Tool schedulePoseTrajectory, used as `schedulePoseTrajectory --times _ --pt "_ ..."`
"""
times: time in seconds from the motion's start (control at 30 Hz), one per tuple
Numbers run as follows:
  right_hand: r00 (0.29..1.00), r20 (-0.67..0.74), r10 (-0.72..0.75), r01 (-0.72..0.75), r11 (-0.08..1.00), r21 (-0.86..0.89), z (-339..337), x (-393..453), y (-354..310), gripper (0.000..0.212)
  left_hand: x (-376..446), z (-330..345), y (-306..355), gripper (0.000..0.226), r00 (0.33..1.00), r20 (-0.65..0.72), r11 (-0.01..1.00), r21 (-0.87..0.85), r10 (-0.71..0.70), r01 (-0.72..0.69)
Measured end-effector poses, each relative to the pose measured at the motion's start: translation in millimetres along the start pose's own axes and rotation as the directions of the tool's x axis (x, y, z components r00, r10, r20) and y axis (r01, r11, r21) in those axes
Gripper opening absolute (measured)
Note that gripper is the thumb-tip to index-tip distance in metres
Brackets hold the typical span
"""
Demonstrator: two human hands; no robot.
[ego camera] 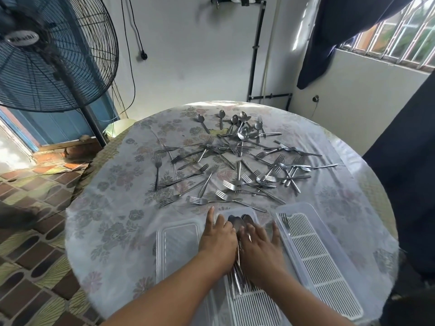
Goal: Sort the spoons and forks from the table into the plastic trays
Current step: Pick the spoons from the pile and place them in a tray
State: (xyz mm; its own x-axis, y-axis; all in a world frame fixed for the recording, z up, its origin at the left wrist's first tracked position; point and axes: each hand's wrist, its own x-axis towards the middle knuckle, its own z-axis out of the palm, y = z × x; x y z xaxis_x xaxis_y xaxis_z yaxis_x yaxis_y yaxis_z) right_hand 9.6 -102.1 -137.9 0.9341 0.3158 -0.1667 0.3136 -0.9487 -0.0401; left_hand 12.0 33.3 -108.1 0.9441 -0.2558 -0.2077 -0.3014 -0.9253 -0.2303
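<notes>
The forks [226, 198] and spoons [242, 135] are dull grey metal. The trays [306, 209] are cloudy, translucent plastic with white slatted inserts. A glossy clear plastic sheet covers the bench's [106, 220] floral cloth.

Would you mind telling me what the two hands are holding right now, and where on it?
Left hand and right hand press together a bundle of spoons in the middle tray, around the necks; exact grip hidden.

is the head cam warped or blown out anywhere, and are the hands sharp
Head view: wide-angle bending curves the table edge and fan; sunlight glares on the far tablecloth and washes out the window; the left hand and right hand look slightly soft over the spoons; scattered forks stay sharp.
</notes>
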Motion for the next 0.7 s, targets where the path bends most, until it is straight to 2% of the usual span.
schedulePoseTrajectory --times 0.1,0.17,0.3,0.43,0.57,0.63,0.7 --pt "0.999 0.045 0.023 -0.022 0.999 -0.03 -3.2 3.1 -3.6 0.081 6.0 -4.8 -3.0 0.056 1.0 0.001 1.0 -0.01 -0.005 0.005" --pt "0.999 -0.001 0.034 -0.034 0.999 0.033 -1.1 6.3 -4.4 0.076 8.6 -5.5 -6.0 0.053 1.0 -0.016 0.999 -0.031 0.004 -0.004" --pt "0.984 -0.155 0.09 -0.059 0.979 0.194 0.4 6.5 -8.6 0.045 9.5 0.2 -17.9 0.038 0.986 -0.151 0.969 -0.245 -0.07 0.031" --pt "0.911 -0.377 0.169 -0.04 0.945 0.324 -3.9 18.5 -23.1 0.035 11.4 1.9 -39.0 0.038 0.945 -0.23 0.887 -0.45 -0.231 0.107" --pt "0.885 -0.367 0.287 -0.009 0.798 0.603 -20.6 42.3 -46.4 0.044 20.8 2.7 -68.6 0.026 0.873 -0.262 0.773 -0.609 -0.41 0.18" --pt "0.88 -0.346 0.325 0.015 0.71 0.704 -29.0 59.0 -61.1 0.035 24.6 3.5 -89.7 0.019 0.839 -0.267 0.708 -0.682 -0.474 0.182" --pt "0.868 -0.313 0.386 0.043 0.569 0.821 -38.2 77.6 -78.0 0.026 28.8 3.9 -116.0 0.016 0.832 -0.242 0.62 -0.77 -0.5 0.149"
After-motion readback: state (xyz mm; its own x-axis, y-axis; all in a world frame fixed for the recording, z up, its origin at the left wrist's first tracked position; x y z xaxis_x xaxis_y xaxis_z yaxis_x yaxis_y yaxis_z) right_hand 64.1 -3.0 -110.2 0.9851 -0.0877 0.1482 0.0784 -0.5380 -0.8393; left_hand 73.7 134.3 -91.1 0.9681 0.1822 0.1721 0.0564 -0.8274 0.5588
